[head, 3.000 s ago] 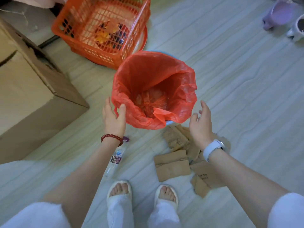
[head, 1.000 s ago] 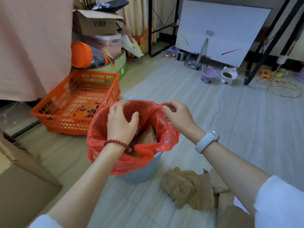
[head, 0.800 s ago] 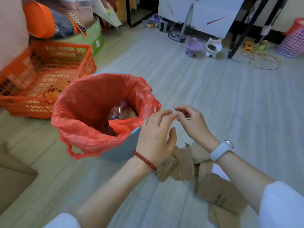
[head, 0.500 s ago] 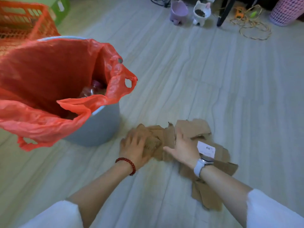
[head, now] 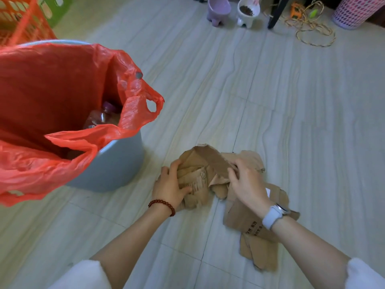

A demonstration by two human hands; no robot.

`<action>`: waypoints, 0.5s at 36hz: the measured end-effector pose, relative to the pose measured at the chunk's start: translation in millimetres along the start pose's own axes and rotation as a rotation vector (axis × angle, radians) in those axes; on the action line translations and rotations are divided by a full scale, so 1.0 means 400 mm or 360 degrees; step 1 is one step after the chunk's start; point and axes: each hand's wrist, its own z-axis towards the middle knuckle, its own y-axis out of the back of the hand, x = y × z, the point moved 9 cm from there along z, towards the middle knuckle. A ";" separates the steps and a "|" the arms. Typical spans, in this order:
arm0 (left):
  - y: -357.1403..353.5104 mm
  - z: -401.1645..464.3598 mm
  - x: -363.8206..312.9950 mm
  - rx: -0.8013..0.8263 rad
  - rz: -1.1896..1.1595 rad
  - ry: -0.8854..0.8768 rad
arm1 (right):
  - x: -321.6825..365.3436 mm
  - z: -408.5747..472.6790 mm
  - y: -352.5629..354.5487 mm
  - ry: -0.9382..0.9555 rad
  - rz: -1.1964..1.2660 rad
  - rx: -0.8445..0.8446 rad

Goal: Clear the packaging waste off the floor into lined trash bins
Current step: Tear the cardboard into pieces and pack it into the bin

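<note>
A grey bin (head: pixel 112 165) lined with a red plastic bag (head: pixel 52 90) stands at the left; a plastic bottle (head: pixel 102 116) lies inside it. Torn brown cardboard pieces (head: pixel 205 165) lie on the floor just right of the bin. My left hand (head: pixel 171 186) grips the left side of the crumpled pile, thumb on top. My right hand (head: pixel 246 182) pinches a raised cardboard flap from the right. More flat cardboard scraps (head: pixel 248 224) lie under and behind my right wrist.
An orange crate (head: pixel 23 19) stands behind the bin at the top left. Two pet bowls (head: pixel 248 11), a dark stand leg (head: pixel 275 15), a coil of rope (head: pixel 312 32) and a pink basket (head: pixel 352 11) sit along the far edge of the pale floor.
My hands left the bin's liner, came down to the cardboard on the floor, and now have gathered and gripped the pile, lifting a flap.
</note>
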 end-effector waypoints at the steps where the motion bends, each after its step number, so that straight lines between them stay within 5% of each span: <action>1: 0.026 -0.003 -0.022 -0.0077 -0.0006 -0.0056 | 0.007 0.007 0.024 0.0005 0.0038 -0.0077; 14: 0.535 -0.162 -0.419 -0.1445 0.0001 -0.0915 | 0.184 0.098 0.362 0.0026 0.0773 -0.1059; 18: 0.722 -0.220 -0.390 -0.1660 -0.0271 -0.0786 | 0.309 0.135 0.405 0.0138 0.0912 -0.1133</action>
